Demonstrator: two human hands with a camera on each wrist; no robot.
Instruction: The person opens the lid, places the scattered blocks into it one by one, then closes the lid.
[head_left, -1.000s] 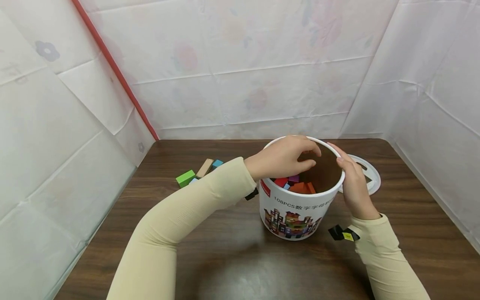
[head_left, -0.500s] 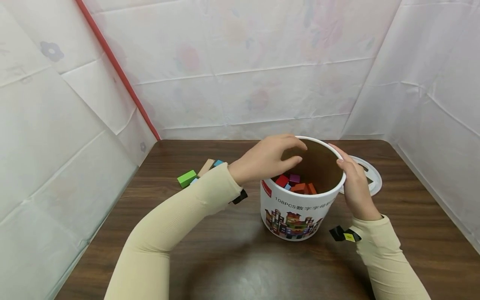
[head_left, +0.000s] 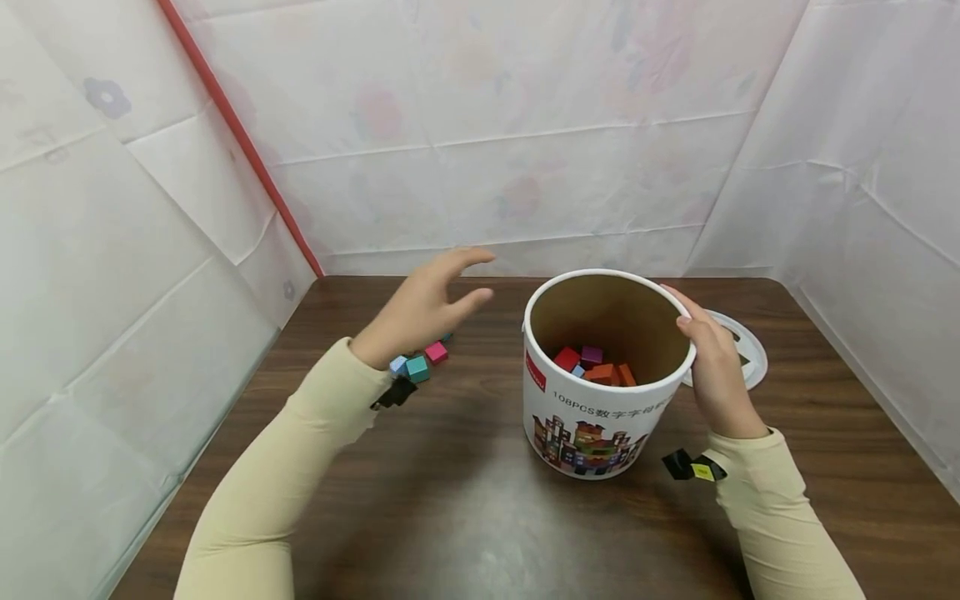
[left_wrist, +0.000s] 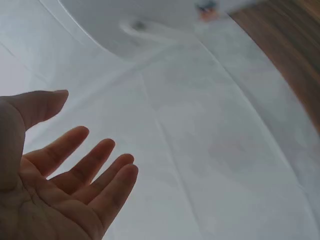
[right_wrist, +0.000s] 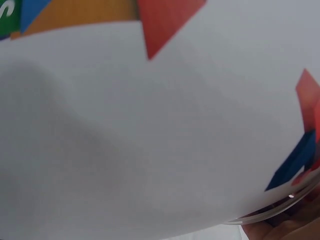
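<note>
Left hand (head_left: 420, 312) empty, fingers spread, raised over the loose blocks (head_left: 417, 364) on the counter (head_left: 465, 500), left of the tub (head_left: 606, 400). Right hand (head_left: 712, 371) clamped on the tub's right rim. Tub upright mid-counter, more blocks inside; lid (head_left: 738, 354) flat behind the right hand. To do this well: steady the tub, lower the left hand, pinch one block at a time

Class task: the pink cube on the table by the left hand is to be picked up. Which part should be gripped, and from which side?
Pinch the pink cube by two opposite flat faces, coming from above. It lies on the table close beside a teal cube, so low sideways fingers would probably bump that. The open left hand is nearest.
</note>
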